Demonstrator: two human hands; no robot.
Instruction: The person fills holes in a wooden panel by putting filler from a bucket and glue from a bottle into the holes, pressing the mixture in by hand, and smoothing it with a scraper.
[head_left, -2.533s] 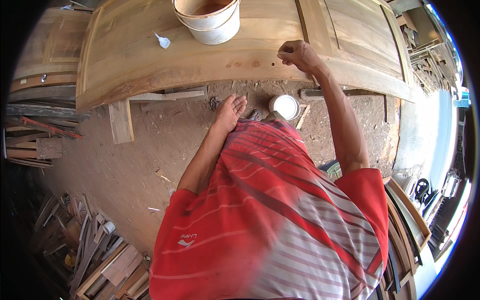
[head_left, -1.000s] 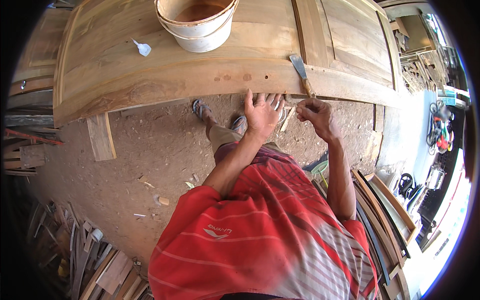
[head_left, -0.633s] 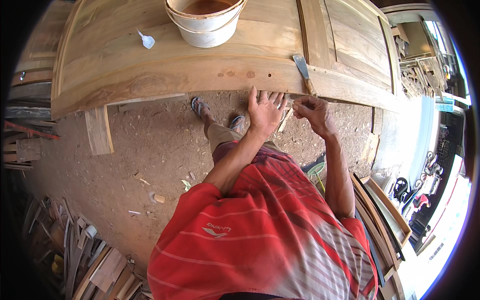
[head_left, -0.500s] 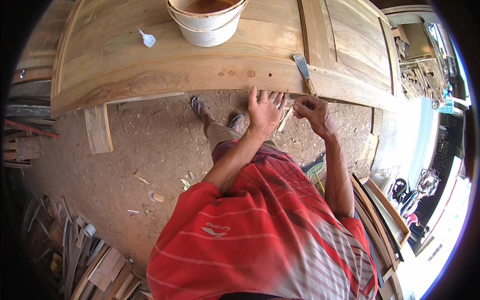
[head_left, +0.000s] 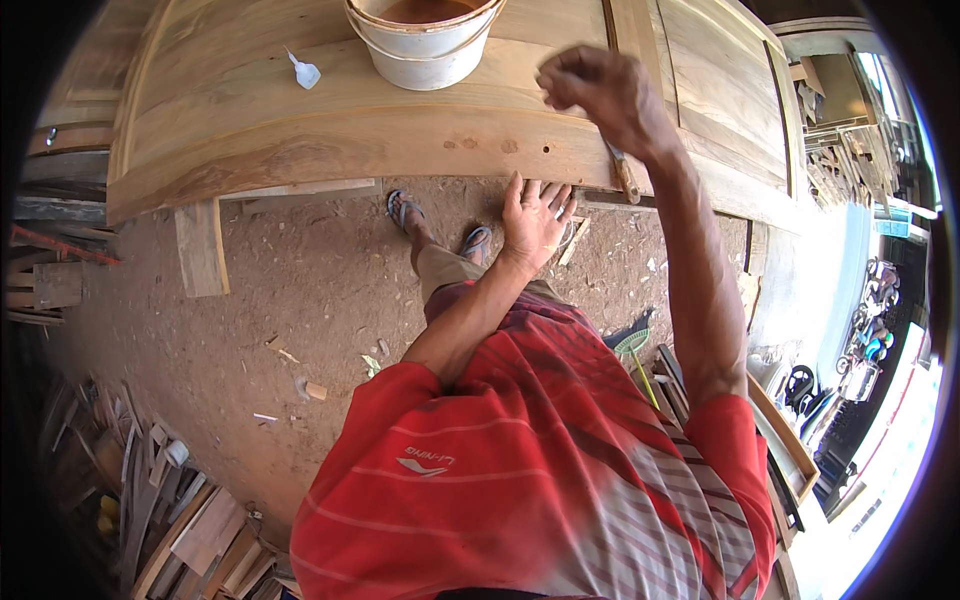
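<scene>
My left hand (head_left: 535, 222) lies flat, fingers spread, against the wooden door's (head_left: 330, 140) near edge, while my right hand (head_left: 600, 90), fingers curled closed, hovers above the scraper (head_left: 622, 172) just below it.

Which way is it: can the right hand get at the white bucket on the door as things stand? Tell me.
Probably yes. The right hand is raised over the wooden door, just beside the white bucket, with nothing standing between them. The left hand rests at the door's near edge.
</scene>
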